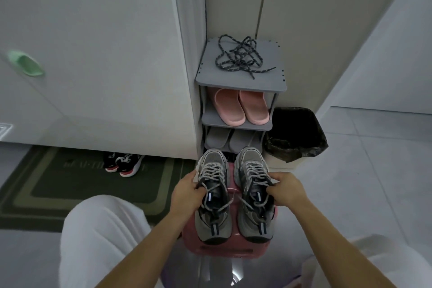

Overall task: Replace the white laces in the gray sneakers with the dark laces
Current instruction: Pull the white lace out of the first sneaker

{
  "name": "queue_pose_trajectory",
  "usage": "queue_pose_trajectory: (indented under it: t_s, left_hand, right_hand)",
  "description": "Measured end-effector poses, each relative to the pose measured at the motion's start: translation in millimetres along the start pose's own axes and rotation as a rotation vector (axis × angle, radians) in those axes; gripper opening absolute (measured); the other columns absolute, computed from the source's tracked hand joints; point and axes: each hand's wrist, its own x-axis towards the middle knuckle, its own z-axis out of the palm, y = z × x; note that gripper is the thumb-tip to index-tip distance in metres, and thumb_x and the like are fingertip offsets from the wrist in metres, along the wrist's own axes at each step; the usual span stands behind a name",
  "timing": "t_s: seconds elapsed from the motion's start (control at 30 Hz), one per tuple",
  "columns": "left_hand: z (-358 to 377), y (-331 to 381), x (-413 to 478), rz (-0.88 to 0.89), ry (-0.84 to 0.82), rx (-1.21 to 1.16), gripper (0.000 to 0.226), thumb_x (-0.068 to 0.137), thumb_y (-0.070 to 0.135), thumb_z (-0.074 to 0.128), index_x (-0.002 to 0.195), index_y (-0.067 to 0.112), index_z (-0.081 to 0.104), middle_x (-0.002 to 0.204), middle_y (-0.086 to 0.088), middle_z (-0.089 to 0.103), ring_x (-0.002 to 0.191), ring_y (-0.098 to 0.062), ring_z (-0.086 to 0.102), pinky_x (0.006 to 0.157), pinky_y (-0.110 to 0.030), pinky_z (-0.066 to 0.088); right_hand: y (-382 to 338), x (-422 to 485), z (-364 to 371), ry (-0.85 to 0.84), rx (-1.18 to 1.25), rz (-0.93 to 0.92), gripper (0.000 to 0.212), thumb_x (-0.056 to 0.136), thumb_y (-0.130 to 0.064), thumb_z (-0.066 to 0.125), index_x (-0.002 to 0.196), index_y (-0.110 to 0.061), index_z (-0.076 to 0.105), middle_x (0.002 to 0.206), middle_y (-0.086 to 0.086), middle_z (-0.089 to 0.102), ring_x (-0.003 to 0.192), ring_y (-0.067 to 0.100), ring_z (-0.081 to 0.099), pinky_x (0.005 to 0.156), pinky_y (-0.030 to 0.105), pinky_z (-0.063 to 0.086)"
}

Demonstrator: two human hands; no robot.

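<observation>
Two gray sneakers with white laces sit side by side on a pink stool (224, 249), toes pointing away from me. My left hand (187, 192) grips the left sneaker (214, 217) at its tongue and collar. My right hand (286, 190) grips the right sneaker (253, 220) the same way at its opening. The white laces (214, 169) are threaded through both shoes, with loose ends trailing between them. The dark speckled laces (240, 56) lie in a tangled heap on the top shelf of a gray shoe rack (240, 82) straight ahead.
Pink slippers (242, 106) and gray slippers (230, 140) fill the rack's lower shelves. A bin with a black liner (295, 134) stands right of the rack. Black and red shoes (125, 163) sit on a green doormat (70, 184) at left. My knees in white trousers flank the stool.
</observation>
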Motion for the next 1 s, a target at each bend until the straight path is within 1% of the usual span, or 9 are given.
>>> queue_pose_trajectory:
  t_s: [0.13, 0.2, 0.3, 0.5, 0.6, 0.67, 0.77, 0.9, 1.0]
  left_hand:
    - [1, -2, 5, 0.022, -0.013, 0.04, 0.046, 0.083, 0.006, 0.056, 0.129, 0.009, 0.052, 0.073, 0.008, 0.062, 0.075, -0.015, 0.061, 0.077, -0.035, 0.053]
    - [2, -5, 8, 0.026, -0.029, 0.05, 0.044, 0.082, 0.007, 0.056, 0.126, 0.011, 0.054, 0.09, -0.001, 0.071, 0.082, -0.017, 0.066, 0.077, -0.034, 0.055]
    - [2, -10, 12, 0.008, -0.058, 0.012, 0.054, 0.081, 0.007, 0.058, 0.134, 0.012, 0.049, 0.111, -0.007, 0.069, 0.095, -0.019, 0.068, 0.082, -0.035, 0.055]
    - [1, -20, 19, 0.051, -0.085, 0.019, 0.057, 0.076, 0.02, 0.061, 0.132, 0.022, 0.051, 0.108, 0.003, 0.07, 0.098, -0.011, 0.067, 0.086, -0.042, 0.055]
    - [-2, -12, 16, 0.029, -0.098, 0.053, 0.051, 0.08, 0.017, 0.061, 0.131, 0.017, 0.052, 0.115, -0.002, 0.067, 0.106, -0.017, 0.064, 0.09, -0.039, 0.053]
    - [-2, -5, 11, 0.043, -0.102, 0.145, 0.04, 0.084, 0.012, 0.059, 0.124, 0.01, 0.056, 0.116, -0.006, 0.064, 0.109, -0.022, 0.061, 0.088, -0.032, 0.05]
    - [4, 7, 4, 0.141, -0.065, 0.24, 0.031, 0.088, 0.011, 0.056, 0.119, 0.008, 0.057, 0.111, 0.003, 0.058, 0.11, -0.022, 0.057, 0.084, -0.026, 0.045]
    - [29, 30, 1, 0.343, 0.077, 0.276, 0.033, 0.09, 0.019, 0.056, 0.122, 0.015, 0.059, 0.121, -0.002, 0.059, 0.11, -0.016, 0.056, 0.09, -0.026, 0.044]
    - [56, 47, 0, 0.377, -0.05, 0.303, 0.027, 0.092, 0.016, 0.053, 0.118, 0.011, 0.062, 0.114, -0.004, 0.064, 0.105, -0.017, 0.059, 0.086, -0.025, 0.045]
  right_hand:
    - [-4, 6, 2, -0.009, -0.049, -0.006, 0.043, 0.077, -0.006, 0.057, 0.116, -0.021, 0.067, 0.081, 0.006, 0.067, 0.066, 0.022, 0.06, 0.071, 0.031, 0.055]
    - [-3, 7, 2, -0.024, -0.058, -0.009, 0.044, 0.077, -0.005, 0.057, 0.117, -0.022, 0.066, 0.082, 0.003, 0.065, 0.068, 0.022, 0.06, 0.073, 0.032, 0.055]
    - [1, 9, 0, -0.045, -0.039, -0.001, 0.046, 0.077, -0.007, 0.059, 0.119, -0.023, 0.064, 0.094, 0.004, 0.071, 0.077, 0.023, 0.066, 0.079, 0.037, 0.058]
    - [6, 9, 0, -0.076, -0.015, 0.021, 0.051, 0.075, -0.01, 0.063, 0.124, -0.023, 0.061, 0.102, 0.004, 0.072, 0.083, 0.023, 0.07, 0.081, 0.038, 0.058]
    - [7, 7, -1, -0.079, -0.039, -0.003, 0.049, 0.076, -0.015, 0.065, 0.124, -0.025, 0.061, 0.099, 0.003, 0.073, 0.08, 0.021, 0.069, 0.08, 0.037, 0.058]
    - [9, 5, -2, -0.086, -0.054, -0.025, 0.042, 0.078, -0.021, 0.069, 0.119, -0.021, 0.064, 0.098, 0.005, 0.073, 0.083, 0.021, 0.068, 0.079, 0.037, 0.057]
    - [14, 4, -1, -0.029, 0.059, -0.016, 0.033, 0.078, -0.034, 0.074, 0.103, -0.013, 0.07, 0.092, 0.004, 0.071, 0.08, 0.018, 0.064, 0.077, 0.033, 0.055]
    - [17, 7, 4, 0.081, 0.222, 0.021, 0.014, 0.083, -0.022, 0.069, 0.088, -0.01, 0.073, 0.078, 0.002, 0.066, 0.074, 0.016, 0.058, 0.082, 0.037, 0.054]
    - [15, 9, 9, 0.104, 0.232, 0.008, 0.007, 0.082, -0.016, 0.069, 0.082, -0.009, 0.071, 0.08, 0.006, 0.066, 0.073, 0.019, 0.058, 0.076, 0.035, 0.053]
